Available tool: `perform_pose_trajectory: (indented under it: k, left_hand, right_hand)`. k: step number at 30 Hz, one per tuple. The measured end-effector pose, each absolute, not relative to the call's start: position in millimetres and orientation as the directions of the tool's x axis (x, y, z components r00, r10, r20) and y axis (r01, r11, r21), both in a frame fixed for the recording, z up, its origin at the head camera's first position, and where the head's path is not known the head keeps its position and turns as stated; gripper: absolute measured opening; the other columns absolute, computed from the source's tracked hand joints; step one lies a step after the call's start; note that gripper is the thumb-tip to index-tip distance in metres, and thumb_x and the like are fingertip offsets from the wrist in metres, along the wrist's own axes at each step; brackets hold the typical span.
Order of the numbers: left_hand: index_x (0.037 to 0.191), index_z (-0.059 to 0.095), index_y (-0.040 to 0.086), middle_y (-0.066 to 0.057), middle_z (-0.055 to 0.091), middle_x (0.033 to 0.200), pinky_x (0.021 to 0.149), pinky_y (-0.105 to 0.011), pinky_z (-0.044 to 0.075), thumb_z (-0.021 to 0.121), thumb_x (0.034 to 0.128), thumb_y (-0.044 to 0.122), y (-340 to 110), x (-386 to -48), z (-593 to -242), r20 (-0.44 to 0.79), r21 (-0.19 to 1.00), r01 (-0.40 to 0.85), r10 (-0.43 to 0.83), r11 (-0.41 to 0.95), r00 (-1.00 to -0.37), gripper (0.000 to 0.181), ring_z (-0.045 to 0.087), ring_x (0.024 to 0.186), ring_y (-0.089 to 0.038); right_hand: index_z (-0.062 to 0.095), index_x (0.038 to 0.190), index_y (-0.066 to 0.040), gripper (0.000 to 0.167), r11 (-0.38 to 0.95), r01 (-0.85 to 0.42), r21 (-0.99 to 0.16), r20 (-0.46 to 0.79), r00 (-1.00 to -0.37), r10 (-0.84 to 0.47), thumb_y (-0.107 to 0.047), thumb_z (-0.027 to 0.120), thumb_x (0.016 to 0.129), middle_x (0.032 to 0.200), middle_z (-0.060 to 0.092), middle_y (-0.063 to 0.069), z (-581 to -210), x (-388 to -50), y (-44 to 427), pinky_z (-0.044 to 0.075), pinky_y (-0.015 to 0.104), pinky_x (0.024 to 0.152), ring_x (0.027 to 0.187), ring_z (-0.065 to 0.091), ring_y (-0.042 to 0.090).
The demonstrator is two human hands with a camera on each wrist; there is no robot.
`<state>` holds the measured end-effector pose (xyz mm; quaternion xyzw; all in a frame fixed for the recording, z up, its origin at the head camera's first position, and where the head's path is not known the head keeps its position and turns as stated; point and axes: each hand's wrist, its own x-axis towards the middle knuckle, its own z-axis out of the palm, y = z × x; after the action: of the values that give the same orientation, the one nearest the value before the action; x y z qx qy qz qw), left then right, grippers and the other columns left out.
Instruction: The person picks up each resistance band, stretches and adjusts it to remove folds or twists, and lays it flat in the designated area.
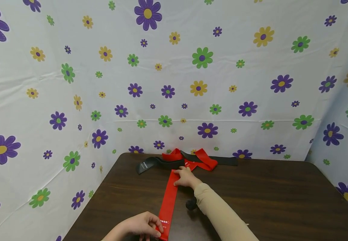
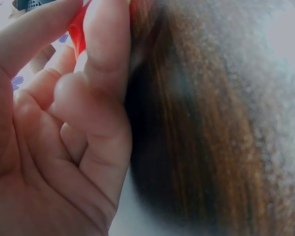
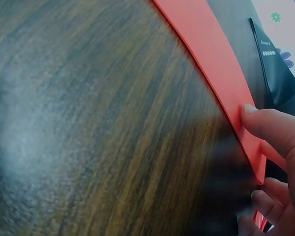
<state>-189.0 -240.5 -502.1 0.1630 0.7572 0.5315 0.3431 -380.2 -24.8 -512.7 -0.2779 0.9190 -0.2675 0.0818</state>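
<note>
On the table point(image 1: 267, 194), a flat band point(image 1: 168, 199) runs from near to far, left of the middle. The left hand point(image 1: 143, 223) is at its near end, on the left; the right hand point(image 1: 187, 177) is at its far end, toward the right. Beyond, along the table's far edge, a looped band point(image 1: 205, 159) lies amid a longer band point(image 1: 228, 161) extending left and right of it; which is uppermost is hard to tell. Cloth point(image 1: 174, 77) hangs behind.
</note>
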Motion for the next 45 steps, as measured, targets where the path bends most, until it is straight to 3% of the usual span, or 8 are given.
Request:
perform_pose_trajectory:
  k: [12,18,27,37,40,45]
  left_hand:
    - [0.094,0.071,0.01,0.005,0.057,0.062,0.039,-0.016,0.039,0.07,0.0889,0.018,-239,-191,-501,-0.349,0.909,-0.093,0.619,0.407,-0.703,0.009,0.049,0.044,-0.003]
    - [0.096,0.071,0.01,0.005,0.058,0.062,0.039,-0.015,0.039,0.069,0.0894,0.019,-242,-194,-498,-0.376,0.901,-0.103,0.641,0.421,-0.67,0.012,0.047,0.043,-0.001]
    - [0.099,0.073,0.01,0.006,0.056,0.056,0.035,-0.015,0.036,0.068,0.09,0.021,-245,-201,-490,-0.392,0.882,-0.048,0.673,0.468,-0.627,0.015,0.045,0.039,0.001]
    - [0.104,0.074,0.006,0.005,0.06,0.06,0.038,-0.015,0.039,0.065,0.092,0.02,-243,-218,-481,-0.378,0.888,-0.012,0.716,0.46,-0.587,0.02,0.051,0.043,0.0]
    - [0.106,0.072,0.002,0.002,0.062,0.065,0.041,-0.017,0.042,0.064,0.0927,0.019,-244,-231,-475,-0.336,0.897,0.023,0.715,0.441,-0.613,0.023,0.057,0.048,-0.004]
    - [0.104,0.07,-0.001,-0.005,0.066,0.075,0.048,-0.022,0.045,0.063,0.0934,0.018,-254,-254,-465,-0.214,0.889,0.129,0.649,0.438,-0.73,0.023,0.063,0.06,-0.014]
  right_hand:
    - [0.06,0.132,-0.007,0.056,0.712,-0.462,-0.528,0.008,-0.841,-0.54,-0.025,0.075,0.082,0.143,0.037,0.026,-508,-374,-20,0.039,0.056,0.099,0.128,0.032,0.045]
    - [0.064,0.125,-0.006,0.048,0.695,-0.469,-0.545,0.039,-0.842,-0.538,-0.026,0.072,0.082,0.143,0.039,0.026,-513,-377,-13,0.037,0.055,0.101,0.131,0.032,0.045]
    - [0.067,0.117,-0.001,0.038,0.65,-0.5,-0.573,0.11,-0.832,-0.544,-0.019,0.07,0.083,0.129,0.054,0.02,-501,-378,5,0.029,0.057,0.106,0.127,0.037,0.043]
    - [0.066,0.117,0.002,0.038,0.621,-0.486,-0.614,0.184,-0.854,-0.487,-0.014,0.069,0.083,0.115,0.064,0.015,-493,-379,23,0.04,0.049,0.097,0.112,0.052,0.034]
    - [0.066,0.118,0.002,0.04,0.616,-0.472,-0.63,0.218,-0.87,-0.443,-0.013,0.07,0.081,0.113,0.065,0.014,-492,-379,28,0.042,0.047,0.096,0.11,0.055,0.033]
    - [0.066,0.119,0.001,0.039,0.583,-0.396,-0.709,0.21,-0.909,-0.361,-0.011,0.071,0.082,0.116,0.063,0.016,-493,-376,31,0.045,0.048,0.094,0.111,0.056,0.035]
